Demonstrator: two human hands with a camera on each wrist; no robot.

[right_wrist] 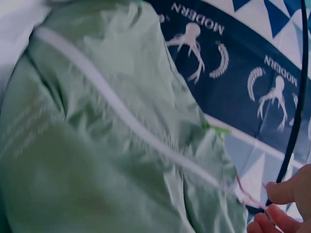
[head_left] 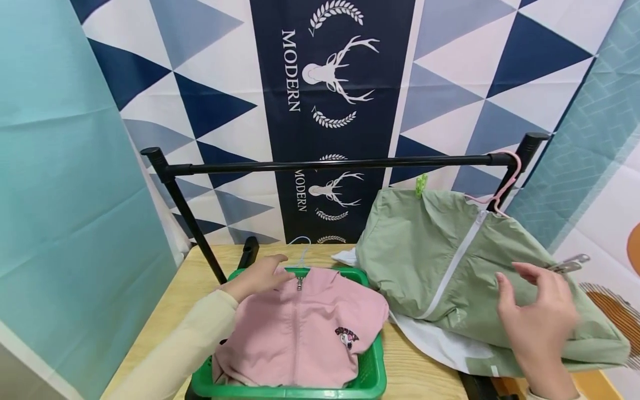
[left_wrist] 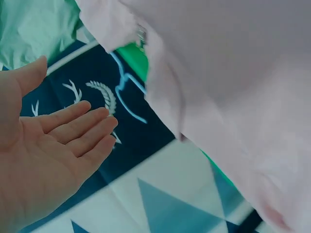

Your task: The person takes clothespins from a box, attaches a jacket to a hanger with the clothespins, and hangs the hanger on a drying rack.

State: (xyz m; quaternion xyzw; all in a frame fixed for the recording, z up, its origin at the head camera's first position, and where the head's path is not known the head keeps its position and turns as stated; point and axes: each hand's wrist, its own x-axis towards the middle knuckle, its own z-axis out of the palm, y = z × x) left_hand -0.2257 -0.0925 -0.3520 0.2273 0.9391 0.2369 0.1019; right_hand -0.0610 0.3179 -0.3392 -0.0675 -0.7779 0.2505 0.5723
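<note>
My left hand (head_left: pixel 262 276) hovers over the collar of a pink zip-up jacket (head_left: pixel 320 328), its fingers loosely extended and holding nothing. The jacket lies in a green basket (head_left: pixel 377 366), with a dark-and-white emblem on its front. A pale blue hanger (head_left: pixel 302 244) pokes up behind the collar. In front of a sage-green jacket (head_left: pixel 425 244) is my right hand (head_left: pixel 542 316), thumb and fingers spread apart with nothing between them. That jacket hangs at the rack's right end on a pink hanger (head_left: pixel 512 178); in the right wrist view the fingertips overlap the hanger (right_wrist: pixel 250 199).
A black clothes rack (head_left: pixel 325 165) spans the wooden table (head_left: pixel 165 328). A bright green clip (head_left: pixel 421 185) sits on the green jacket's shoulder, and a silvery clip (head_left: pixel 570 263) shows by its right side. A patterned cloth (head_left: pixel 330 122) hangs behind.
</note>
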